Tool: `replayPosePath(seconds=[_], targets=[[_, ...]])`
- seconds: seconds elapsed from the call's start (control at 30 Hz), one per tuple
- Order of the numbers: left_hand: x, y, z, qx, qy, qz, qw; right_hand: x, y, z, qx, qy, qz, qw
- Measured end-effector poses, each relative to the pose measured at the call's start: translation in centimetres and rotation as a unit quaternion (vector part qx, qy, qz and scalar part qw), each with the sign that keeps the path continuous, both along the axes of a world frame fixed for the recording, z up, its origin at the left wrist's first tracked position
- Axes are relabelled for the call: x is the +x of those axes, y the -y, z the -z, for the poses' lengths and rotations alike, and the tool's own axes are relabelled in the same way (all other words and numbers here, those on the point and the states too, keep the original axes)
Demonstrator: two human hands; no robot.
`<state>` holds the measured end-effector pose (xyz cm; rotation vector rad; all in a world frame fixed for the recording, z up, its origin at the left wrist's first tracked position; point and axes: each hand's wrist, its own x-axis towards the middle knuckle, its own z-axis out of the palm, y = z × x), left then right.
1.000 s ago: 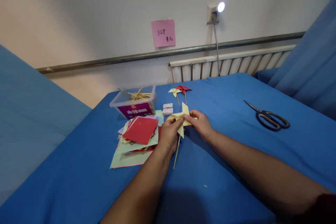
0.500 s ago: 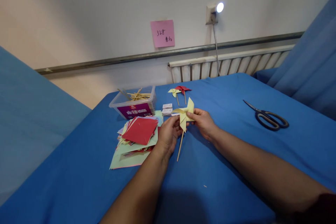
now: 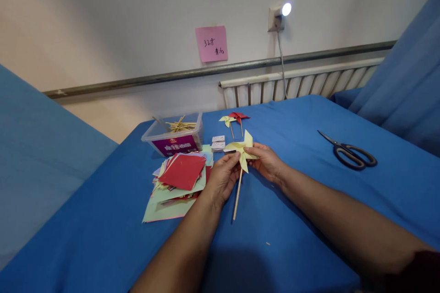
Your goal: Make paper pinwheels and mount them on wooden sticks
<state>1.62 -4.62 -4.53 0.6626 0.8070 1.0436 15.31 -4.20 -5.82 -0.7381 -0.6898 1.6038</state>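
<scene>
- Holding thin wooden sticks [image 3: 182, 126], a clear plastic box [image 3: 176, 146] sits left of centre on the blue-covered tabletop [image 3: 103, 219].
- Just below it, a stack of coloured paper [image 3: 182, 171], red uppermost.
- Near centre, the left hand [image 3: 222, 179]: its thumb has moved to the paper's hub since half a second ago; the grip looks nearly closed, lower fingers partly hidden.
- Behind, two finished pinwheels, one yellow [image 3: 227, 120], one red [image 3: 239, 116].
- At centre, the pale yellow pinwheel [image 3: 242, 149] sits between both hands, its stick [image 3: 238, 197] slanting downward.
- Right of it, the right hand [image 3: 270, 165] pinches a blade; two-handed support suggests adjusting or fastening.
- Far right, dark-handled scissors [image 3: 338, 145].
</scene>
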Motion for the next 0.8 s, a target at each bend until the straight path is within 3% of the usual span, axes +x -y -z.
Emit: replayPosePath(seconds=[0.23,0.37,0.53,0.8], targets=[[-0.4,-0.1,0.0,-0.007,0.004,0.030,1.000,0.5,-0.4,0.3,0.001,-0.004,-0.016,1.000],[-0.3,0.3,-0.6,0.049,-0.075,0.059,0.994,0.7,-0.7,0.5,-0.016,-0.015,-0.002,1.000],[0.5,0.6,-0.4,0.134,-0.213,-0.024,0.968,0.5,-0.7,0.6,-0.016,0.008,0.018,1.000],[0.8,0.6,-0.3,0.144,-0.284,-0.066,0.946,-0.1,-0.4,0.6,0.019,0.033,0.053,0.998]])
